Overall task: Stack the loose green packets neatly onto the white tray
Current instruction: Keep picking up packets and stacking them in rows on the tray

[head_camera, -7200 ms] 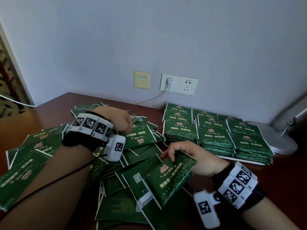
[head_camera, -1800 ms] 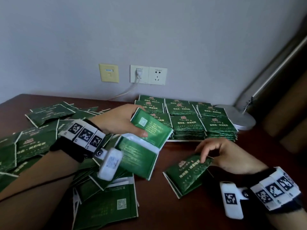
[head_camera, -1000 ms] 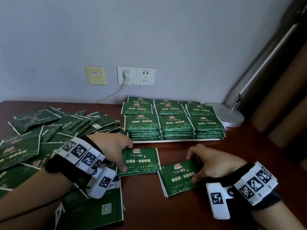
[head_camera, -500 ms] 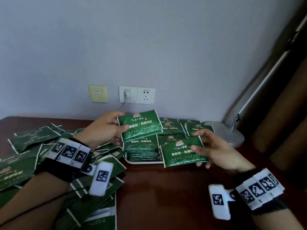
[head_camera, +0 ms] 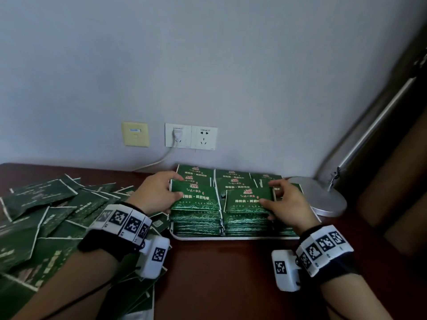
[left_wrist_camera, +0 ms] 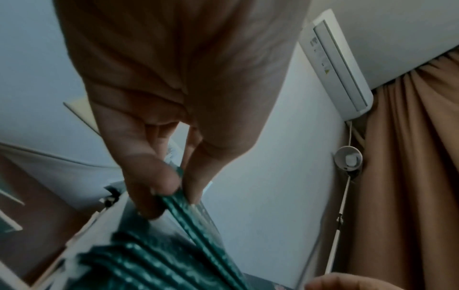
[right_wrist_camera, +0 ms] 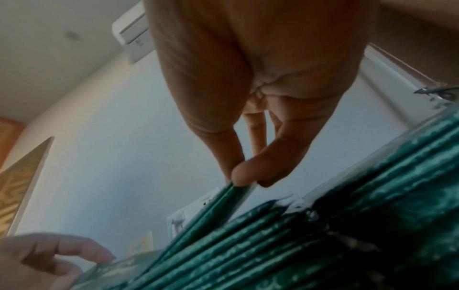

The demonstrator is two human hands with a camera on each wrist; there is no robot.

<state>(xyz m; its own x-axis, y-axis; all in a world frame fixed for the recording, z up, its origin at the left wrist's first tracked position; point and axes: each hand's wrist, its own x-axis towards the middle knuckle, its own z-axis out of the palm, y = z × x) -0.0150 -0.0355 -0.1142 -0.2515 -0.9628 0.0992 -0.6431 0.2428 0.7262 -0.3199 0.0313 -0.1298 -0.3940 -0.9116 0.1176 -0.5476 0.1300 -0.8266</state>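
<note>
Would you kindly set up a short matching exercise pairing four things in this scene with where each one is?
Things:
1. left hand
2. right hand
3. loose green packets
4. lamp base

Places:
A. scattered on the table left of the white tray
B. right of the tray, by the wall
C. pinching a packet over the front-left stack
D. pinching a packet over the front-middle stack

Pairs: 1-C, 2-D, 3-A, 4-B
</note>
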